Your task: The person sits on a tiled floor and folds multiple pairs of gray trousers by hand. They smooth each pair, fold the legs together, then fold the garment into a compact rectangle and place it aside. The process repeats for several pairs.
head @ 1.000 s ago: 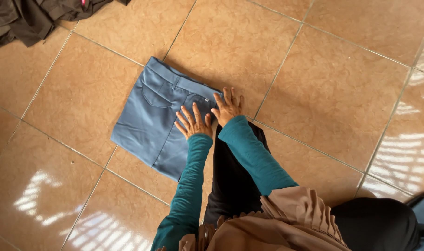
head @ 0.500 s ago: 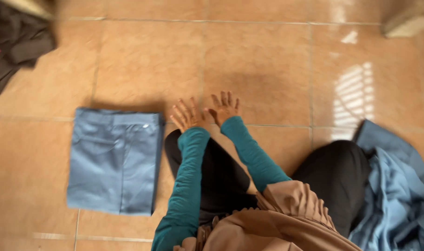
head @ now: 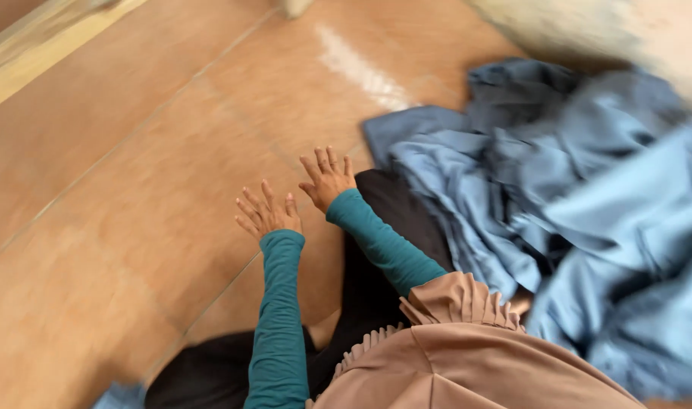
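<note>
reaching out with both hands, empty, over the tiled floor.
head view: left hand and right hand side by side, fingers spread wide, grip on nothing. crumpled blue cloth pile lies on the floor to the right, near the right hand but apart from it. frame blurred; teal sleeves cover both forearms.

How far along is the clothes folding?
Done: only a sliver of blue cloth shows at the bottom left edge; folded or not, I cannot tell. In hand: nothing; left hand and right hand are open, fingers spread above the tiled floor. Left: the crumpled blue clothes pile at right lies unfolded.
</note>
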